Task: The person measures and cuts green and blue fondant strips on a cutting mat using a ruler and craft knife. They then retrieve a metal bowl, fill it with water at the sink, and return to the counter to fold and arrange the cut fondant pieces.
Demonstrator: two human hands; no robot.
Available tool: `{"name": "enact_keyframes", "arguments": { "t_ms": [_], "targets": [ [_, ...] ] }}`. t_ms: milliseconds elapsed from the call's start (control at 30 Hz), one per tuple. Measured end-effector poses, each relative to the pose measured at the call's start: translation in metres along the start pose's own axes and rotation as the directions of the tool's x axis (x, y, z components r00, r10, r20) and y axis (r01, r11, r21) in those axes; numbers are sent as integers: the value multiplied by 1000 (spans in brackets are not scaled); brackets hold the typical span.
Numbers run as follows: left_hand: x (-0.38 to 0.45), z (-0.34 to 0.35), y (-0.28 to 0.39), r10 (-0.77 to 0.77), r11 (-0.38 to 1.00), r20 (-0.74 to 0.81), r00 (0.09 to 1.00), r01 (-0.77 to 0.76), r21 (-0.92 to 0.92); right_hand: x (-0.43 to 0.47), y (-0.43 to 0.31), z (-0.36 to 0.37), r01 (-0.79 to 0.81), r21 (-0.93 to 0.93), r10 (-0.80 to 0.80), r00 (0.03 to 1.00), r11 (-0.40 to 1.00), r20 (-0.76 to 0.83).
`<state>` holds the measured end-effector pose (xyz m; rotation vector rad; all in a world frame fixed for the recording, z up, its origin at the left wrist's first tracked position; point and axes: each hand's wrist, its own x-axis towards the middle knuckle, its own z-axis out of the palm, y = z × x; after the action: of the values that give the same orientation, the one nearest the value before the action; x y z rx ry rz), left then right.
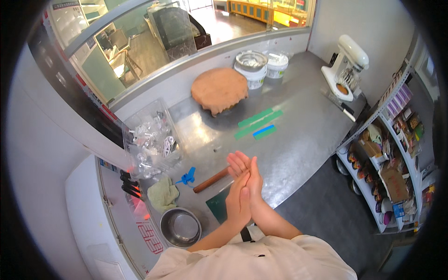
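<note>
My left hand (237, 201) and my right hand (257, 182) are pressed palm to palm above the near side of the metal table (297, 115). Whether anything lies between the palms is hidden. Just beyond and left of them is a wooden rolling pin (210, 181), its right end behind my fingers. Part of a dark green mat (217, 206) shows beside my left hand. Farther off, flat green strips (257, 119) lie on the metal, with a blue strip (263, 130) along one of them. Small blue pieces (188, 177) sit left of the rolling pin.
A tan sheet (219, 87) drapes over a round form at the back. White tubs (254, 78) stand beside it, one under a metal bowl (251, 59). A stand mixer (346, 66) and knife (346, 111) are right; a clear bin (154, 140), cloth (163, 193) and metal pot (181, 227) left.
</note>
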<state>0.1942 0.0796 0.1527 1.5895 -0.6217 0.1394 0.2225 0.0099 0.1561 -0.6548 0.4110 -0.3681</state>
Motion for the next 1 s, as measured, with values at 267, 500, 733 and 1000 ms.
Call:
{"name": "enact_keyframes", "arguments": {
  "t_ms": [267, 500, 733, 1000],
  "targets": [
    [17, -23, -13, -548, 766, -196, 813, 394, -508, -14, 12, 27, 421, -296, -365, 903, 857, 226],
    [20, -41, -55, -702, 106, 166, 693, 332, -937, -24, 47, -3, 119, -212, -109, 992, 970, 59],
    [25, -59, -93, -465, -379, 546, 696, 401, -834, -21, 51, -28, 85, -292, -102, 994, 952, -43],
    [34, -79, -123, -762, -402, 452, 463, 208, -892, -4, 52, -64, -13, -363, -32, 993, 932, -117]
  ]
}}
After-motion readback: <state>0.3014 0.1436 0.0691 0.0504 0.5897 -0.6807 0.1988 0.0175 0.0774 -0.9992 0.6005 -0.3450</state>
